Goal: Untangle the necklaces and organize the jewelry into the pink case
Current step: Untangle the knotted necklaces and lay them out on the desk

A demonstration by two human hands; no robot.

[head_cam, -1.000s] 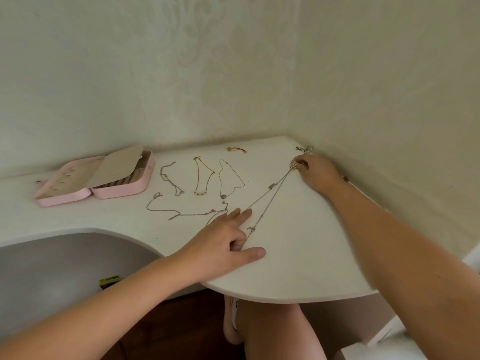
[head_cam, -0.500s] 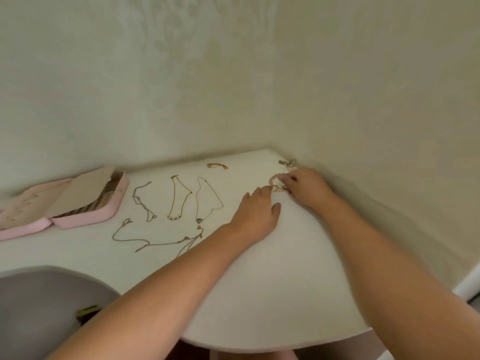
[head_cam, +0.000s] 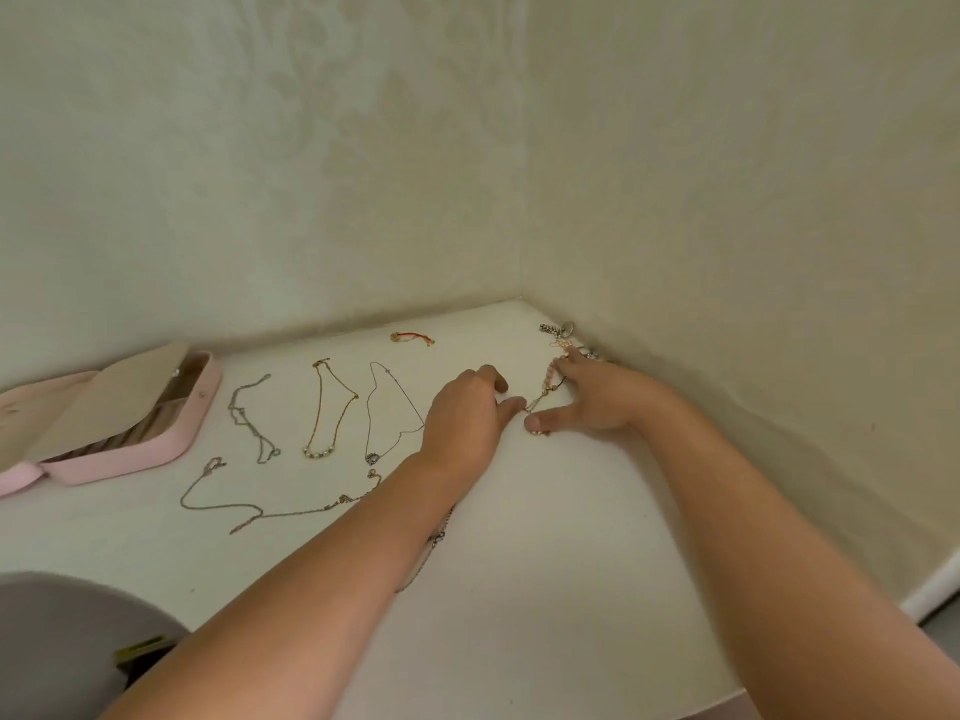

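change: both hands have closed in on the beaded tangle (head_cam: 550, 377) in the corner; the long chain (head_cam: 343, 499) now lies slack under the left forearm.
means: probably the next knot; casing still ahead.
left hand (head_cam: 465, 415): curled, fingertip at the tangle; whether it pinches, cannot tell.
right hand (head_cam: 597, 402): spread, forefinger on the beads.
around: pink case (head_cam: 182, 428) open, well apart at left; sorted necklaces (head_cam: 318, 451) between.
in the way: walls (head_cam: 727, 252) crowd the tangle.
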